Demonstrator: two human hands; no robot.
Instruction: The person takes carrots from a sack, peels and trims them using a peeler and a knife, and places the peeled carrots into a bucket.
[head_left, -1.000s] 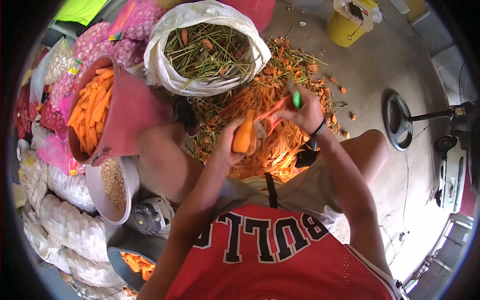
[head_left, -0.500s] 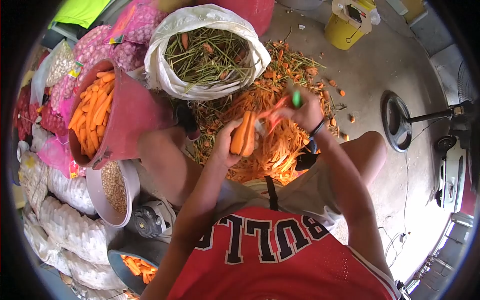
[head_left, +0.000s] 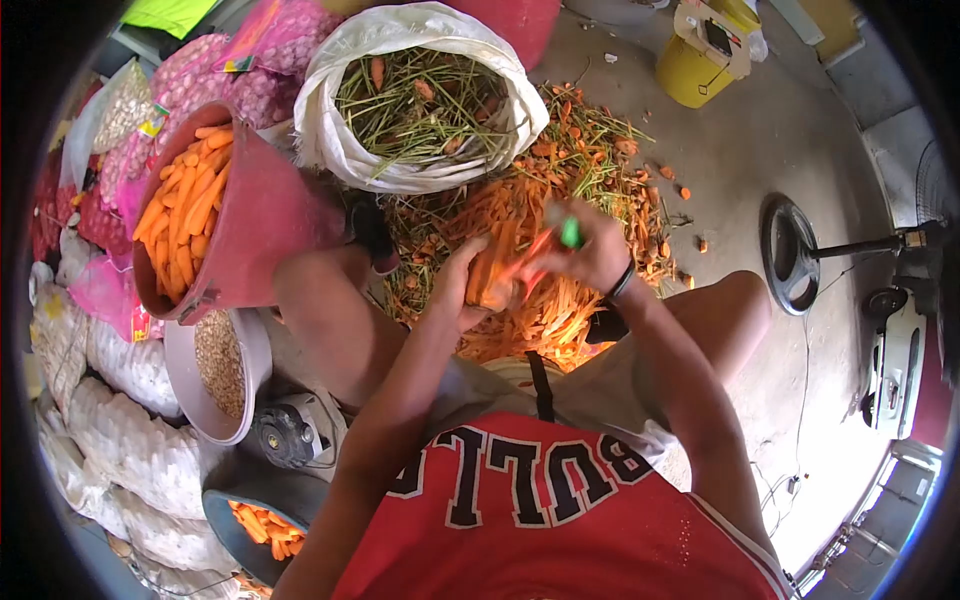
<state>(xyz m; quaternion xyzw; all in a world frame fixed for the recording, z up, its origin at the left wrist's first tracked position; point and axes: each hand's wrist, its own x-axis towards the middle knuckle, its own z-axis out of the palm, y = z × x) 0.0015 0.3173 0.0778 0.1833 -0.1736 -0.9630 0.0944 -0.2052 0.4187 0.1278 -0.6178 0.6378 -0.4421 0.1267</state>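
In the head view, a thick carrot (head_left: 490, 272) is gripped in my left hand (head_left: 457, 285), tilted above a heap of peelings. My right hand (head_left: 597, 250) is wrapped round a peeler (head_left: 537, 262) with a red body; a green part (head_left: 571, 232) shows at my fingers. The peeler's head lies against or just beside the carrot's right side; motion blur hides the exact contact. Beneath both hands spreads a pile of orange carrot peelings (head_left: 560, 310), mixed with cut carrot ends and green stalks farther out.
A white sack (head_left: 318, 110) of stalks stands ahead. Left are a tilted red bucket (head_left: 290, 240) of peeled carrots, a pale basin (head_left: 258, 375) and a dark tub (head_left: 225, 515) holding carrots. A yellow bucket (head_left: 685, 75) and a black round stand base (head_left: 790, 240) are on the right.
My right hand has moved left and down, bringing the peeler onto or close beside the carrot. My left hand keeps its hold, with the carrot now more blurred. The view has shifted slightly.
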